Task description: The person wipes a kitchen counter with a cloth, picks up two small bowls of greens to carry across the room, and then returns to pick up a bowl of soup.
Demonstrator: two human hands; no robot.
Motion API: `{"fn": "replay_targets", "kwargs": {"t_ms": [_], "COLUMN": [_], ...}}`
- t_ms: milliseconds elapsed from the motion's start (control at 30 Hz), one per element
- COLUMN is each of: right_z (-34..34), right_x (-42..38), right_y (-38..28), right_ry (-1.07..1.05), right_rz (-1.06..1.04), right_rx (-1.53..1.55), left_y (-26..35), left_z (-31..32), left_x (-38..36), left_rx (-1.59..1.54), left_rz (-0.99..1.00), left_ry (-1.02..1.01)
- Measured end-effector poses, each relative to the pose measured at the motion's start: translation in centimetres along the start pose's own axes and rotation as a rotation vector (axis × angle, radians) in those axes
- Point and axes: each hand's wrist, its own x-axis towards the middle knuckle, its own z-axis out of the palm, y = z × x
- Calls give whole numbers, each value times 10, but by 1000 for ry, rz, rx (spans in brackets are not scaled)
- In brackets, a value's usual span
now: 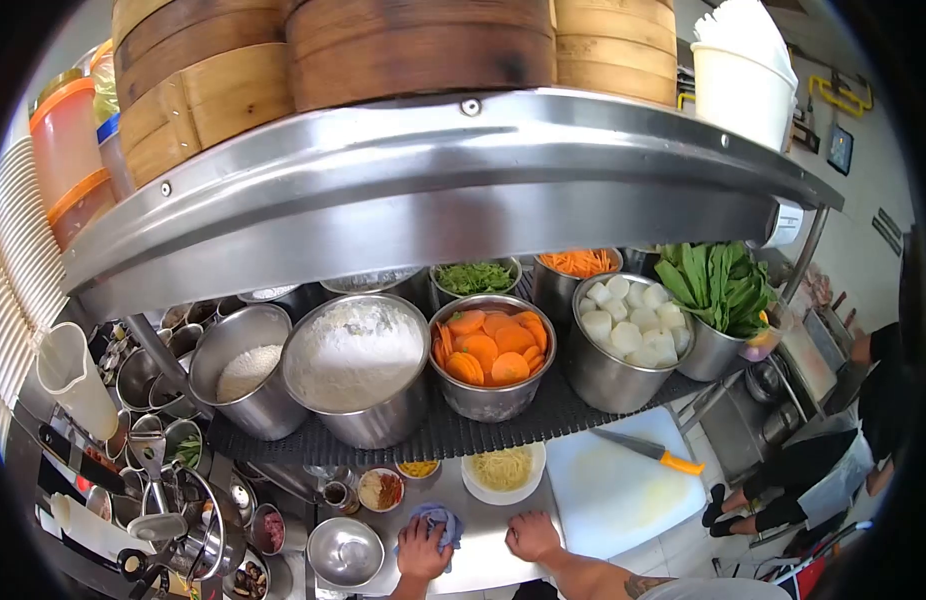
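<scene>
From where I stand, the person's left hand (416, 553) is down on the bench (488, 575), fingers curved over a bunched blue-grey cloth (443, 522) and gripping it, with folds showing past the fingertips and along the thumb side. The right hand (531, 537) rests palm down on the same steel surface, just beside a cutting board (583, 515); its fingers are bent, and I cannot tell whether they close underneath. The cloth sits between an empty metal bowl (345, 552) on its left and the right hand, well apart from the latter. Beyond the hands stands a white bowl (503, 498) of pale shreds, and near it a small dish (367, 503) with red and tan seasonings. A knife (635, 444) with an orange handle lies across the far part of the board. Above, metal pots stand in a row: one (368, 432) of white powder, one (493, 405) of sliced carrots, one (615, 390) of thick white rounds, then leafy greens (718, 290) at the right end. Bamboo steamers (420, 55) sit on the steel shelf (433, 225) overhead, and over to the right another person (798, 470) stands in dark clothes
</scene>
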Motion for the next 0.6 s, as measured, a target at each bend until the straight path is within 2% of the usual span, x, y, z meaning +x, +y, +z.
{"fn": "replay_targets", "kwargs": {"t_ms": [100, 600], "right_z": [0, 3], "right_x": [5, 1], "right_y": [0, -2], "right_ry": [-34, 51], "right_rz": [0, -14], "right_rx": [-29, -24], "left_y": [-1, -2], "left_z": [-1, -1], "left_x": [8, 4], "left_rx": [5, 1], "left_rz": [1, 15], "left_ry": [15, 7]}}
